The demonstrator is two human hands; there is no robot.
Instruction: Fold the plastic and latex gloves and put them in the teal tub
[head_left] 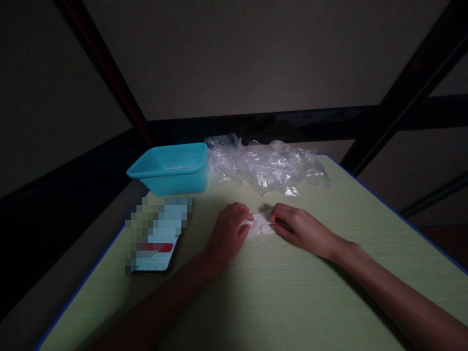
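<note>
What looks like a white face mask (pixel 260 219), flat and pale with a thin cord loop, lies low over the table between my two hands. My left hand (pixel 231 230) is closed on its left end, fingers curled over and thumb below. At the opposite end, my right hand (pixel 292 223) pinches the mask between thumb and bent fingers. Both ends of the mask are partly hidden by the fingers.
A turquoise plastic basin (pixel 171 180) stands at the back left. Beside it lie crumpled clear plastic bags (pixel 270 168). A lit phone (pixel 161 239), partly pixelated, rests left of my hands. The pale table (pixel 292 297) has a blue edge, with a wall behind it.
</note>
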